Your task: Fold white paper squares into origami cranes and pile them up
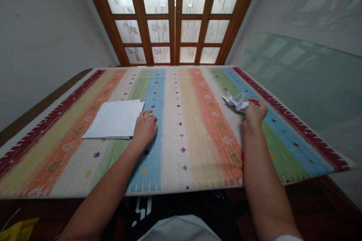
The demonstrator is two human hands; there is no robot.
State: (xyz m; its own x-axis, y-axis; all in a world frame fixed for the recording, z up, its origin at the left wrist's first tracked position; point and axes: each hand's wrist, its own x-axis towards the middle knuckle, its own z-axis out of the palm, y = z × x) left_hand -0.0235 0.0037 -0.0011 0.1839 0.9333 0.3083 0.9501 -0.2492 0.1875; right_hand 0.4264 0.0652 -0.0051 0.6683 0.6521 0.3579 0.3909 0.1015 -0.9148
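Note:
White square sheets of paper (113,119) lie in a small stack on the left part of the table. Beside their right edge my left hand (145,126) rests on the cloth, its fingers loosely curled together and no object seen in them. Over on the right, my right hand (256,111) pinches the end of a white folded paper crane (241,105). Pointed wings and necks crowd together there, so more than one crane may be present. My fingers hide the part of the crane they grip.
A striped, colourful tablecloth (181,128) covers the table, with its near edge close to my body. Wooden doors (175,19) with patterned glass panes stand beyond the far edge. A glass sheet (305,75) leans on the right wall. Something yellow (19,229) shows low at the left.

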